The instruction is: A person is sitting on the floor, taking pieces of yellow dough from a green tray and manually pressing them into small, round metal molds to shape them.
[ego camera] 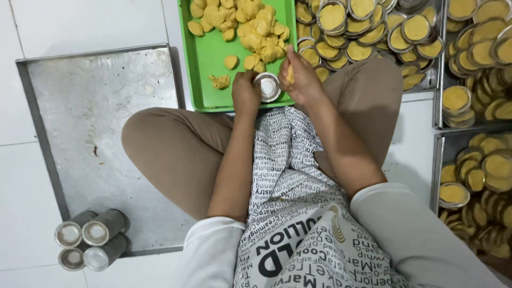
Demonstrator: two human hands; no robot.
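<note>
The small round metal tart mould (268,87) sits at the near edge of the green plastic tray (205,64), held by the left hand (246,94), fingers closed on its rim. The right hand (302,78) pinches a yellow dough piece (289,73) just beside it. More yellow dough lumps (250,24) lie heaped on the tray's far part; its left part is bare. To the right, metal trays w/ filled moulds (362,32), stacked and overlapping. On the left, a flat grey metal sheet (101,122) on the white tile floor (74,21), w/ stacks of empty moulds (90,240) at its near corner.
</note>
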